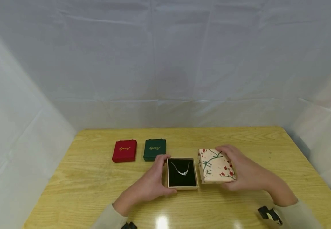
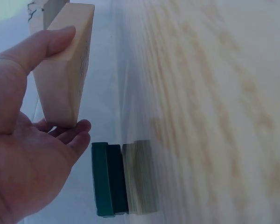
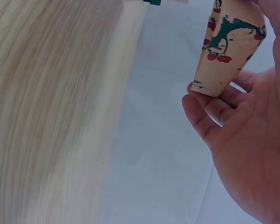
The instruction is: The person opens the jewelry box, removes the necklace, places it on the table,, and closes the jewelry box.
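My left hand (image 1: 151, 184) holds the bottom of a gift box (image 1: 182, 188) by its far and near sides, thumb on the near side. A silver necklace (image 1: 182, 173) with small sparkling stones lies on the black pad (image 1: 182, 181) inside. In the left wrist view, the box's plain cream wall (image 2: 58, 88) sits between thumb and fingers, raised off the table. To its right, my right hand (image 1: 248, 171) grips the box lid (image 1: 217, 167), cream with red blossoms and green branches. The right wrist view shows fingers under the lid's edge (image 3: 228, 51), also above the table.
Behind the left hand, a red jewelry box (image 1: 124, 151) and a dark green one (image 1: 155, 149), both with gold lettering, lie on the wooden table (image 1: 96, 190). White sheeting (image 1: 165, 63) hangs behind the table and at both sides.
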Demonstrator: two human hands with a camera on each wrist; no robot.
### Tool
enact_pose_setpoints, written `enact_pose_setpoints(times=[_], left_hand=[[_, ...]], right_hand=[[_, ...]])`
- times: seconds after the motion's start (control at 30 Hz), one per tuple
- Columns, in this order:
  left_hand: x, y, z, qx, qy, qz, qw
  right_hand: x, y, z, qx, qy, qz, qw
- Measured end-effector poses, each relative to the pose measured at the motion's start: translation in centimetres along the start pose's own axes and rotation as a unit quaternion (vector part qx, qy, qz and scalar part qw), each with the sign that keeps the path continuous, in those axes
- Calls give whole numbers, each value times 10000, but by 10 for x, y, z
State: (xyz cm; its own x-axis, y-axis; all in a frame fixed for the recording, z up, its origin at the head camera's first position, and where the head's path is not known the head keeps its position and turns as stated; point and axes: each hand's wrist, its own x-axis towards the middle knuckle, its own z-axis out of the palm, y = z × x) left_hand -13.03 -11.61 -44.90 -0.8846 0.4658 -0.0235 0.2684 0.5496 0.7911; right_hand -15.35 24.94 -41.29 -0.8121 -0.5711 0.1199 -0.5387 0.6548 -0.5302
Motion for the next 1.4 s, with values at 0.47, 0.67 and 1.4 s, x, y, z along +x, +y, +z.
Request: enact_pose_setpoints(times=[0.47, 0.67, 1.4], left_hand=[[-7, 4, 8, 536, -64, 170, 9984], [-10, 4, 10, 653, -94, 311, 9973], [-11, 4, 12, 881, -355, 118, 9954]], right_hand=[[-27, 21, -13, 94, -382, 590, 9975], [-38, 32, -17, -41, -600, 658, 9960], [-65, 65, -25, -149, -887, 486, 9948]])
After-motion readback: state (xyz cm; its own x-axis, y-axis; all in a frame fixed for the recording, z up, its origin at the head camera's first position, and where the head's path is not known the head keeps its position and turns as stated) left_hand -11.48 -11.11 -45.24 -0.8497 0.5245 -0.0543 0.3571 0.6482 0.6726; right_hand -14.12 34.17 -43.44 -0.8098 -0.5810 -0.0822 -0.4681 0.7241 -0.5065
